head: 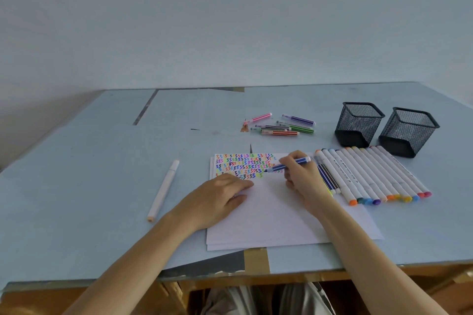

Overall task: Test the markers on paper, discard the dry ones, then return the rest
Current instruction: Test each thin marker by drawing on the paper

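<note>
Nearest me, two bare forearms reach up over the near edge of the desk [76, 161]. I see the left hand [217, 197] lying flat on the paper [276, 215], fingers straight and relaxed, grasping nothing, pressing the sheet down. At least two sheets are stacked there, one edge peeking out below the other. Right hand [303, 179] grips one blue marker [288, 164], fingers curled round its barrel, tip down on the paper at the right end of the coloured squiggles [245, 165], cap end pointing right. I count several rows of those squiggles, all across the far part of the sheet.

Just right of that hand lies a row of white markers [371, 174], side by side, coloured caps toward me; I make it roughly a dozen, plus two or three thinner ones tucked half under the hand. Grey print runs along some barrels, too small for me to read. Far right, two black mesh cups [384, 125] stand side by side. Far centre, six small striped markers [281, 125] lie in a loose cluster. On the left, well apart, one lone white marker [163, 190] lies on the desk.
</note>
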